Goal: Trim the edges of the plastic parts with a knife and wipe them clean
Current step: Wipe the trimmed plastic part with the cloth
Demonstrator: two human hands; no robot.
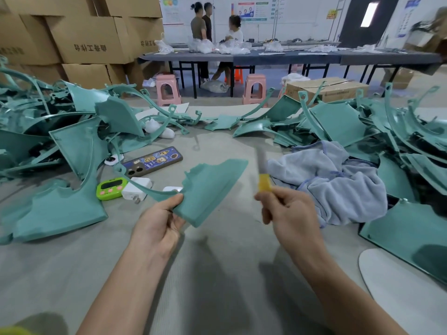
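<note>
My left hand (pixel 158 224) pinches the near corner of a teal plastic part (pixel 212 187), thumb on top, over the grey table (pixel 217 274). My right hand (pixel 289 213), apart from the left, grips a yellow-handled knife (pixel 264 182), its blade up and blurred, just right of the part. A pale blue cloth (pixel 338 187) lies beyond my right hand. A phone (pixel 152 164) and a green timer (pixel 111 188) sit beyond my left, and heaped teal parts (pixel 60 209) flank both hands.
</note>
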